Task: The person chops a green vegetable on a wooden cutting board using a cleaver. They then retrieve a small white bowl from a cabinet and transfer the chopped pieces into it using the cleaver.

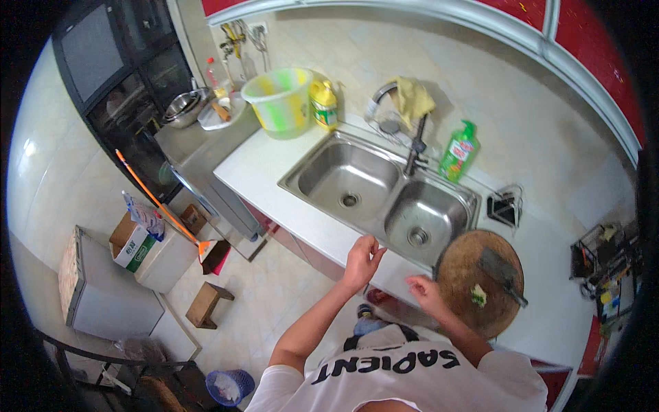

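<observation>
My left hand (363, 263) hovers over the counter's front edge, before the steel double sink (337, 222). Its fingers are loosely curled, with no object visible in them. Close by, my right hand (424, 291) hangs just left of a round wooden chopping board (453, 288), fingers bent and a little apart, seemingly bare. A dark cleaver (497, 267) lies flat on the board, its handle towards the lower right. Beside the blade sits a small heap of chopped pale green food (478, 295), too small to name. Both sink basins show bare steel and drains.
A faucet (414, 149) with a yellow cloth (413, 100) rises behind the sink. Around it stand a green pump bottle (460, 152), a yellow jug (324, 105) and a striped plastic bucket (280, 103). A wooden stool (208, 305) and a broom (159, 203) are on the left.
</observation>
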A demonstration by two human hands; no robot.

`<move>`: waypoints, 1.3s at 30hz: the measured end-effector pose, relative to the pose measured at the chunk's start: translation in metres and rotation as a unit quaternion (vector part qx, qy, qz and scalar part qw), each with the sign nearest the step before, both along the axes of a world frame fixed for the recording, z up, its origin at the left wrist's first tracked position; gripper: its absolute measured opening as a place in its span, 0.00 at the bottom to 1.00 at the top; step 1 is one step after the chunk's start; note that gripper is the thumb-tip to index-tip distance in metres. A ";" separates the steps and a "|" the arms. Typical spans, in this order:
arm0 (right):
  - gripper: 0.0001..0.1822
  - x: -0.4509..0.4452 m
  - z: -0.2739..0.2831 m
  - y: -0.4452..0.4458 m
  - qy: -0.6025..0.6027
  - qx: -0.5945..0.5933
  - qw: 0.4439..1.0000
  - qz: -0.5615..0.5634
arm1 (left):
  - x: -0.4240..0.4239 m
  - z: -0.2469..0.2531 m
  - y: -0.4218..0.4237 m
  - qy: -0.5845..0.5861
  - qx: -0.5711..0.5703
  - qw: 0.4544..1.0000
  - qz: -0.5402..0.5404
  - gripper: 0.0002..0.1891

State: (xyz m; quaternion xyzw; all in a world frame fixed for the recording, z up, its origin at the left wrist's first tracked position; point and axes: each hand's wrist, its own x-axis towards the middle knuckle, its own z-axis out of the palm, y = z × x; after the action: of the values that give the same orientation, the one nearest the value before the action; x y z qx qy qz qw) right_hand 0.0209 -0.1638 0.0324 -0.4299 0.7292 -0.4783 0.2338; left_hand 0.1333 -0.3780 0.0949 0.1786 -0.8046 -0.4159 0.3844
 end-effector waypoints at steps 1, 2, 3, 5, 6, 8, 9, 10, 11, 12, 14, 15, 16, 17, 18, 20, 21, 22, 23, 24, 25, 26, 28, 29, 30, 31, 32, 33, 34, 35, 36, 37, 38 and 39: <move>0.13 0.002 -0.004 -0.012 -0.028 0.006 1.000 0.009 | 0.004 0.010 -0.012 0.012 0.003 1.000 -0.002 0.15; 0.12 0.001 -0.011 -0.023 -0.033 0.008 0.999 0.022 | 0.005 0.019 -0.024 0.024 0.005 1.000 -0.006 0.15; 0.12 0.000 -0.021 -0.035 -0.040 0.008 0.999 0.031 | 0.003 0.027 -0.035 0.037 -0.017 0.999 -0.010 0.14; 0.11 0.001 -0.034 -0.061 -0.092 0.027 0.995 0.032 | 0.002 0.039 -0.061 0.066 -0.063 0.996 -0.015 0.14; 0.11 0.003 -0.042 -0.074 -0.111 0.013 0.993 0.024 | -0.001 0.038 -0.073 0.087 -0.059 0.994 -0.019 0.14; 0.11 -0.001 -0.043 -0.109 -0.124 0.021 0.991 0.033 | -0.014 0.007 -0.108 0.009 -0.088 0.995 -0.043 0.10; 0.11 0.002 -0.042 -0.124 -0.135 0.028 0.990 0.035 | -0.021 -0.014 -0.129 -0.026 -0.135 0.988 -0.064 0.13; 0.11 0.005 -0.037 -0.137 -0.072 0.032 0.997 0.013 | -0.021 -0.012 -0.139 -0.115 -0.236 0.964 -0.041 0.18; 0.11 0.004 -0.030 -0.159 -0.022 -0.002 1.000 0.008 | -0.020 -0.011 -0.149 -0.202 -0.333 0.921 -0.014 0.22; 0.11 0.001 -0.020 -0.178 0.028 -0.031 0.999 -0.002 | -0.022 -0.005 -0.158 -0.281 -0.421 0.862 0.012 0.27; 0.11 -0.009 0.010 -0.217 0.043 -0.037 0.998 -0.004 | -0.030 0.020 -0.194 -0.246 -0.397 0.883 -0.053 0.30; 0.11 -0.016 0.022 -0.237 0.075 -0.049 0.996 0.012 | -0.032 0.033 -0.213 -0.232 -0.379 0.892 -0.087 0.32; 0.12 -0.026 0.036 -0.254 0.114 -0.056 0.992 0.023 | -0.039 0.046 -0.232 -0.174 -0.381 0.905 -0.078 0.27; 0.12 -0.036 0.053 -0.271 0.153 -0.063 0.986 0.035 | -0.042 0.068 -0.251 -0.113 -0.358 0.923 -0.084 0.24; 0.14 -0.040 0.079 -0.288 0.141 -0.094 0.984 0.051 | -0.045 0.096 -0.269 -0.053 -0.334 0.937 -0.089 0.21; 0.16 -0.047 0.134 -0.310 0.194 -0.149 0.968 0.047 | -0.051 0.165 -0.290 0.062 -0.393 0.917 -0.033 0.15; 0.16 -0.051 0.161 -0.317 0.259 -0.176 0.949 0.032 | -0.056 0.192 -0.301 0.082 -0.395 0.915 -0.007 0.16; 0.17 -0.054 0.195 -0.326 0.310 -0.213 0.926 0.019 | -0.057 0.220 -0.310 0.113 -0.409 0.905 0.004 0.14; 0.18 -0.058 0.232 -0.335 0.359 -0.251 0.899 0.006 | -0.059 0.243 -0.317 0.142 -0.425 0.894 0.008 0.13; 0.18 -0.065 0.266 -0.344 0.430 -0.312 0.847 -0.020 | -0.061 0.261 -0.323 0.170 -0.441 0.881 0.009 0.12; 0.18 -0.064 0.306 -0.351 0.509 -0.338 0.790 -0.051 | -0.061 0.274 -0.329 0.180 -0.460 0.870 0.005 0.11; 0.19 -0.067 0.340 -0.358 0.558 -0.380 0.734 -0.078 | -0.064 0.282 -0.333 0.193 -0.475 0.858 -0.004 0.10; 0.20 -0.060 0.399 -0.372 0.650 -0.360 0.654 -0.143 | -0.072 0.286 -0.340 0.216 -0.485 0.847 -0.026 0.08; 0.19 -0.057 0.420 -0.384 0.682 -0.340 0.625 -0.171 | -0.073 0.287 -0.344 0.221 -0.482 0.847 -0.035 0.08; 0.19 -0.056 0.435 -0.391 0.714 -0.315 0.593 -0.199 | -0.074 0.286 -0.347 0.228 -0.476 0.848 -0.047 0.08; 0.18 -0.059 0.443 -0.394 0.712 -0.276 0.609 -0.215 | -0.075 0.288 -0.349 0.236 -0.472 0.847 -0.061 0.08; 0.17 -0.064 0.446 -0.399 0.708 -0.238 0.624 -0.230 | -0.076 0.290 -0.352 0.243 -0.470 0.846 -0.071 0.08; 0.16 -0.068 0.447 -0.406 0.701 -0.203 0.639 -0.244 | -0.075 0.293 -0.358 0.248 -0.470 0.844 -0.078 0.08; 0.14 -0.069 0.449 -0.409 0.705 -0.204 0.632 -0.249 | -0.075 0.295 -0.362 0.255 -0.470 0.841 -0.086 0.08; 0.14 -0.068 0.450 -0.412 0.703 -0.188 0.632 -0.268 | -0.075 0.297 -0.366 0.264 -0.466 0.839 -0.096 0.08; 0.14 -0.068 0.449 -0.416 0.699 -0.172 0.633 -0.284 | -0.074 0.297 -0.371 0.271 -0.460 0.839 -0.103 0.08; 0.14 -0.066 0.450 -0.417 0.695 -0.156 0.634 -0.301 | -0.073 0.297 -0.374 0.278 -0.455 0.839 -0.111 0.08; 0.14 -0.062 0.451 -0.415 0.694 -0.169 0.628 -0.309 | -0.071 0.297 -0.376 0.285 -0.448 0.838 -0.126 0.09; 0.13 -0.059 0.449 -0.415 0.693 -0.182 0.623 -0.313 | -0.070 0.294 -0.379 0.292 -0.439 0.839 -0.137 0.09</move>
State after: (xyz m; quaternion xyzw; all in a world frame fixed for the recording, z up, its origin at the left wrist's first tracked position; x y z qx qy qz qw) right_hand -0.0378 -0.5784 0.4815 -0.4134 0.6644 -0.2059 -0.5876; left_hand 0.0630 -0.7570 0.3889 -0.2506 -0.7699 -0.1005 0.5783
